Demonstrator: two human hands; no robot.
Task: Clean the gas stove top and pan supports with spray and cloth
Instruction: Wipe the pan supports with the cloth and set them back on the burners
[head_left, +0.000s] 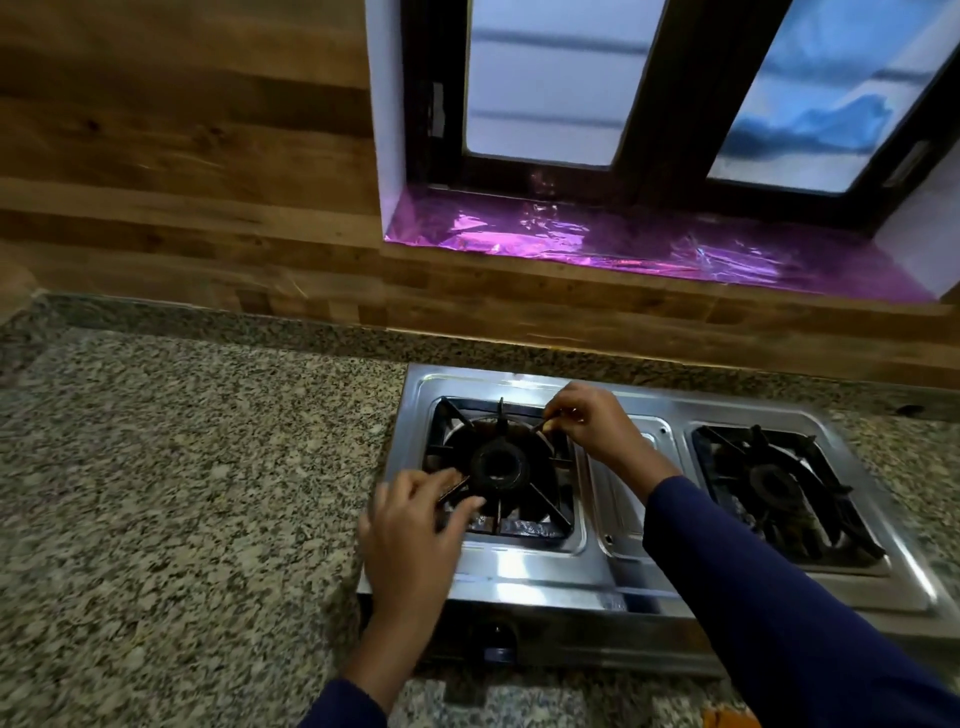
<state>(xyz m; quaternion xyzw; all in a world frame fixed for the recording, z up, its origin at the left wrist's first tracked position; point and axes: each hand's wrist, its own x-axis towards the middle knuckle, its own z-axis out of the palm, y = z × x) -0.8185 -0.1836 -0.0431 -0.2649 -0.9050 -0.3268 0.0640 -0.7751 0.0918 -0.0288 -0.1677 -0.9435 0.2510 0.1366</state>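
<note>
Granite counter (182, 467), wood wall (182, 156), window (545, 78). Steel stove (519, 566); left hand (415, 525) and right hand (587, 423) each pinch a prong of left support (548, 504).

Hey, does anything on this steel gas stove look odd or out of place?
Nothing looks spilled or broken. Brownish grime shows around the right black metal pan support. The left hand and right hand pinch opposite prongs of the left black metal pan support; whether it is lifted is unclear.

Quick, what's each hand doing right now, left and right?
Left hand: fingers grip the near-left arm of the left burner's pan support.
Right hand: fingers pinch its far-right arm.
</note>
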